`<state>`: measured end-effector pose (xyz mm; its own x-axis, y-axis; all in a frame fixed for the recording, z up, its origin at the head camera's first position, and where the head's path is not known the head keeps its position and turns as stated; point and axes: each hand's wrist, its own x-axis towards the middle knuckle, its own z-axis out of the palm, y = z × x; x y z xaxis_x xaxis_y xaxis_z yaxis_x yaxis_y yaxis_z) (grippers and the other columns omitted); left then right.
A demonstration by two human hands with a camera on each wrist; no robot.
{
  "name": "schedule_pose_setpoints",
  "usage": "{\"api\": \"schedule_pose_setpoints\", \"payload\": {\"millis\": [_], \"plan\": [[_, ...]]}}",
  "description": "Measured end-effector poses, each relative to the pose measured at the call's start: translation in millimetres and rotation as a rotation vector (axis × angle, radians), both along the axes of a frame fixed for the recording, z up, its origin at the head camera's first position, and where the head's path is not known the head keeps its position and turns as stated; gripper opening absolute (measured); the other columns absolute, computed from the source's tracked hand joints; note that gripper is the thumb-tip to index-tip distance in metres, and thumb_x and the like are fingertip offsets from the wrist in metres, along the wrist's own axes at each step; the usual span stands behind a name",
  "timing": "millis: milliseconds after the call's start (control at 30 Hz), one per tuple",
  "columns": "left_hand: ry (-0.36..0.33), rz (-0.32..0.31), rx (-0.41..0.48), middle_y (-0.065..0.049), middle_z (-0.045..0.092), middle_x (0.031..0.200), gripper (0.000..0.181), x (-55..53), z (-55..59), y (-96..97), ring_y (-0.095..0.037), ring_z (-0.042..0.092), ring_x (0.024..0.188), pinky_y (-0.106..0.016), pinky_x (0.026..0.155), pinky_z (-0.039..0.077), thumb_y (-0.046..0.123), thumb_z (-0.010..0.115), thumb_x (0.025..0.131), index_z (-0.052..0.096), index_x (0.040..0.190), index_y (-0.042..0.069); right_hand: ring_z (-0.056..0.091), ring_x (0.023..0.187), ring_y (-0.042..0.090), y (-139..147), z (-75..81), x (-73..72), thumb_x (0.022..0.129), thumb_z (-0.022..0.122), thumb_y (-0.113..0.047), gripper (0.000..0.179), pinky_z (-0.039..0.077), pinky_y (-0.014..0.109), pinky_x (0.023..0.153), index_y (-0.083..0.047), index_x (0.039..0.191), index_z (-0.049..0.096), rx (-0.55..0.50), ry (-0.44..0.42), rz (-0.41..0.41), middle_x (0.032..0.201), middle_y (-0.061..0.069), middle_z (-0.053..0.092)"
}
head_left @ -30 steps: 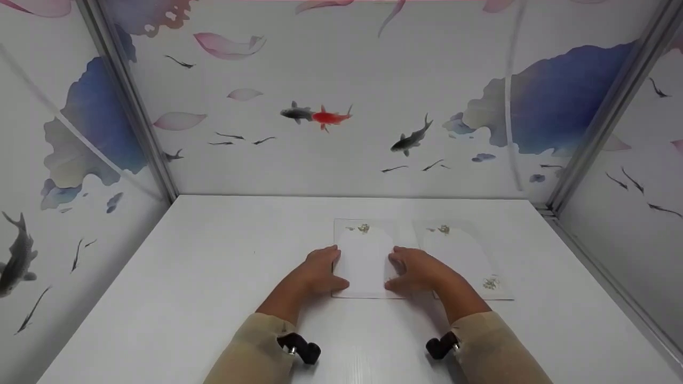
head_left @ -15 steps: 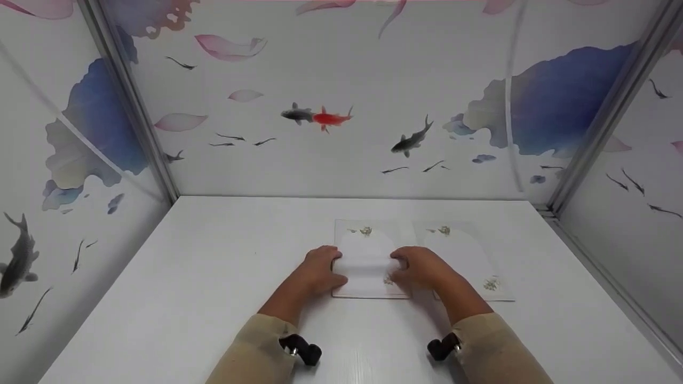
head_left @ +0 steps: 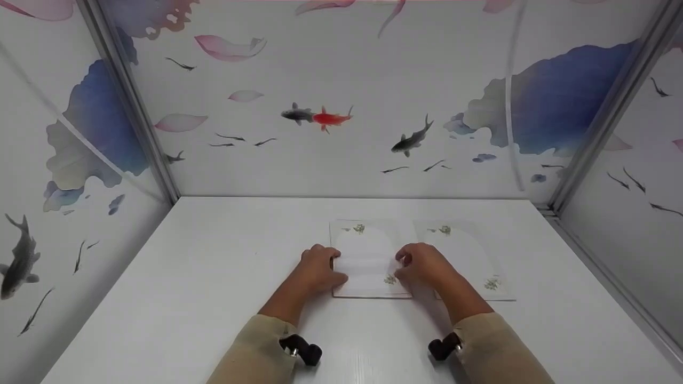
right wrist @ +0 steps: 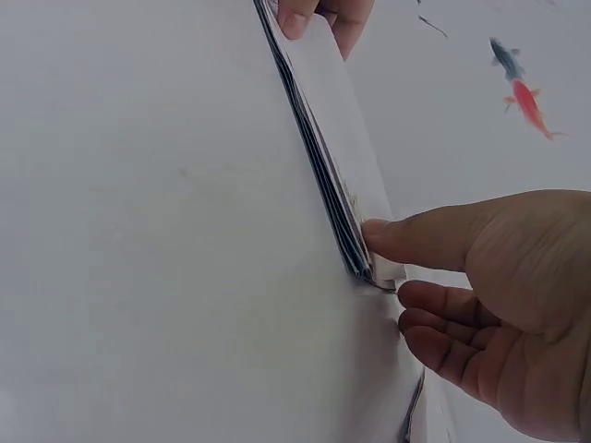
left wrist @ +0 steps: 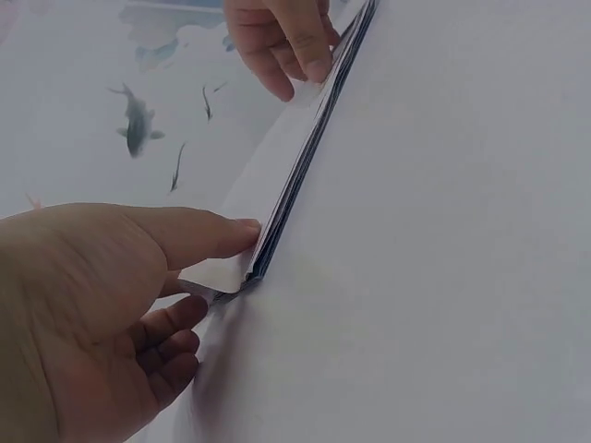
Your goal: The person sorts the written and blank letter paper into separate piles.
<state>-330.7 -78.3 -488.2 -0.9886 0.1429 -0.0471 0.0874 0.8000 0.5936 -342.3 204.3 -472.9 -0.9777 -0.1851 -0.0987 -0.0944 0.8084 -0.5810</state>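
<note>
**Top sheet (head_left: 357,281) is showing a bend**

The paper stack (left wrist: 291,189) is lying on the white bench (head_left: 213,266), between the person's two hands, while the other stack (head_left: 459,261) is resting just to its right. Compared with a second ago, the top sheet is showing a shallow band of shading across its middle, and its far left corner is reaching slightly farther left. The right hand (head_left: 427,266) is also sitting a little farther right, leaving the lower plant motif (head_left: 389,280) more exposed.

Both hands are nearly closing at the edges: the left hand (head_left: 320,269) is pinching the left end, thumb on top and index finger at the corner, and the right hand is doing the same opposite (the remaining fingers of each are curling loosely beside the stack). Dark layered edges are showing along the near side in both wrist views.

For the work in hand, this is suggesting that the sheets are loose enough to be shifting against one another, so an even hold at both ends is probably mattering.
</note>
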Motion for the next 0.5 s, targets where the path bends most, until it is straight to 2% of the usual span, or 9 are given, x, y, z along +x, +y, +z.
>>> {"api": "schedule_pose_setpoints", "payload": {"millis": [100,233,367,500], "plan": [[-0.004,0.026,0.052,-0.008,0.062,0.13,0.058,-0.3,-0.5,0.6,-0.025,0.053,0.117,-0.043,0.105,0.052,0.033,0.08,0.092,0.066,0.144,0.011,0.066,0.103,0.024,-0.2,0.4,0.3,0.093,0.083,-0.022,0.037,0.058,0.044,0.091,-0.01,0.126,0.075,-0.052,-0.013,-0.047,0.116,0.01,0.072],[-0.003,0.069,0.111,-0.01,0.062,0.138,0.057,-0.7,-0.4,3.3,-0.023,0.059,0.123,-0.044,0.113,0.052,0.028,0.075,0.097,0.061,0.149,0.009,0.067,0.102,0.023,-0.2,1.6,-0.3,0.096,0.08,-0.024,0.049,0.059,0.039,0.086,-0.006,0.14,0.068,-0.158,-0.028,-0.136,0.12,0.013,0.072],[-0.02,0.151,0.231,-0.011,0.064,0.139,0.061,-1.1,3.1,8.1,-0.024,0.061,0.128,-0.047,0.116,0.052,0.023,0.07,0.101,0.052,0.156,0.006,0.067,0.096,0.022,-0.5,2.9,-1.5,0.098,0.075,-0.019,0.055,0.057,0.032,0.078,-0.003,0.149,0.061,-0.286,-0.045,-0.22,0.118,0.013,0.071],[-0.054,0.23,0.357,-0.01,0.066,0.141,0.057,-0.6,6.5,11.4,-0.025,0.06,0.134,-0.047,0.118,0.051,0.018,0.069,0.101,0.054,0.155,0.007,0.067,0.101,0.022,-2.2,4.1,-1.7,0.097,0.074,-0.012,0.055,0.059,0.031,0.082,0.0,0.149,0.06,-0.345,-0.065,-0.264,0.122,0.015,0.072]]}}
